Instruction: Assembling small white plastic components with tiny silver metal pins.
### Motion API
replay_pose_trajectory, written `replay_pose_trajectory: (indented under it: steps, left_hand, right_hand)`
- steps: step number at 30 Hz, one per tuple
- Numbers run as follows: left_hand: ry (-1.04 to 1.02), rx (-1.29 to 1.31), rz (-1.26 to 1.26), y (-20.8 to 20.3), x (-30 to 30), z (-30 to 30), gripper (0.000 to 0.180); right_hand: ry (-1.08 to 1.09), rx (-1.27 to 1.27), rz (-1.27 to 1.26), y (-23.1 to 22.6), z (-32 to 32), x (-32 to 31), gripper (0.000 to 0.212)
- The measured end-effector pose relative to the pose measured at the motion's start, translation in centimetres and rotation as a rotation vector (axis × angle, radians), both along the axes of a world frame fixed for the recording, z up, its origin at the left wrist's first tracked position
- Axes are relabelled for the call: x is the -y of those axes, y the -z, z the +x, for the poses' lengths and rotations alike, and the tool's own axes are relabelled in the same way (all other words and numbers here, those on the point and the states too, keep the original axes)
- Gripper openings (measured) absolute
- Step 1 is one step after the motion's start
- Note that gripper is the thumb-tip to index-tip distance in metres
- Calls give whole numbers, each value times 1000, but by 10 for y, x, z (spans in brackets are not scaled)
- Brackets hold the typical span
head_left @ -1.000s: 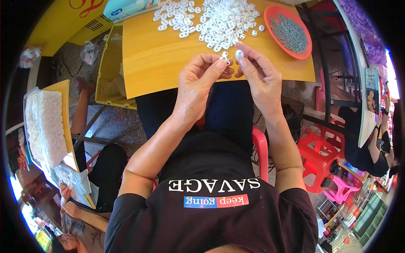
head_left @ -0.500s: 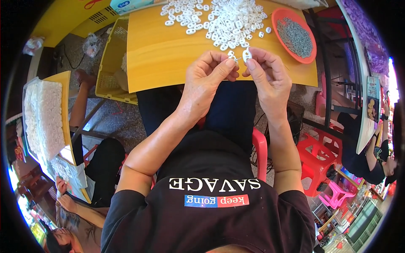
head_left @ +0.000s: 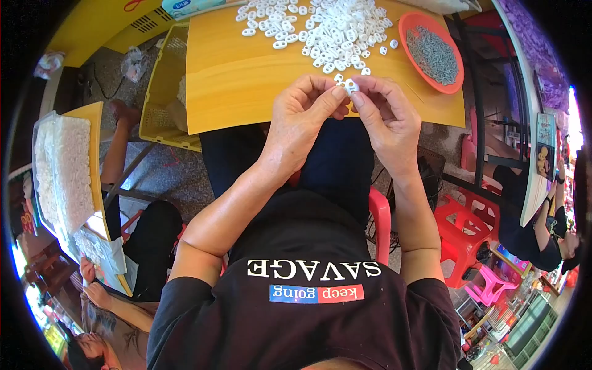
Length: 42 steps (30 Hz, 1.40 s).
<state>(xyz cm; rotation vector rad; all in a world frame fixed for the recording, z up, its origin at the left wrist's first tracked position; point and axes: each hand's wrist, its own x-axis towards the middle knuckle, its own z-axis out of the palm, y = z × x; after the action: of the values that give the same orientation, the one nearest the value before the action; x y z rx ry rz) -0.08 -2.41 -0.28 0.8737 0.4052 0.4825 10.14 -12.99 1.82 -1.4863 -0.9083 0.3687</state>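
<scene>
1. White plastic piece [head_left: 351, 86], small and blocky, sits pinched between the fingertips of both hands, held over the near edge of the yellow tabletop [head_left: 246, 80].
2. Left hand [head_left: 302, 120]: fingers curled in, thumb and forefinger closed on the left side of the piece. Nothing else is visibly held; the palm is turned away, so I cannot tell what may lie inside it.
3. Right hand [head_left: 385, 117]: forefinger and thumb closed on the right side of the same piece, other fingers folded loosely below.
4. Key relation: the piece lies at the meeting point of the two hands, directly ahead of the body, so neither hand is nearer; both touch it. It is too small to read a long axis with confidence.
5. Pile of white pieces [head_left: 333, 28] lies just beyond the fingertips, farther across the tabletop; its nearest strays are just beside the held piece. Both hands are about equally near it.
6. Orange dish [head_left: 410, 28] holding small grey metal parts [head_left: 435, 55] sits to the right and beyond, clearly closer to the right hand; the left would have to cross over.
7. Yellow crate [head_left: 161, 92] stands off the tabletop's left edge, lower down, apart from both hands.
</scene>
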Motion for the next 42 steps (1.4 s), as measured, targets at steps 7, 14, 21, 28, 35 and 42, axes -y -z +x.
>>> replay_pose_trajectory:
  steps: [7, 14, 21, 28, 35, 42]
  left_hand:
    - [19, -40, 31, -1, -3, -4, 13]
    - [34, -20, 112, 3, -7, -6, 12]
    - [55, 114, 140, 4, -7, -12, 19]
    - [136, 262, 364, 18, -6, -4, 40]
    - [260, 341, 342, 18, -6, -15, 46]
    - [245, 328, 196, 23, -2, -23, 34]
  right_hand:
    - [-19, -8, 40, 5, -1, -1, 18]
    - [-78, -387, 82, 14, -3, 0, 22]
    - [-195, -656, 179, 13, 1, 1, 33]
    - [-293, -712, 169, 5, -3, 2, 62]
    - [-324, -934, 124, -5, -14, 4, 78]
    - [-412, -944, 155, 1, -18, 4, 82]
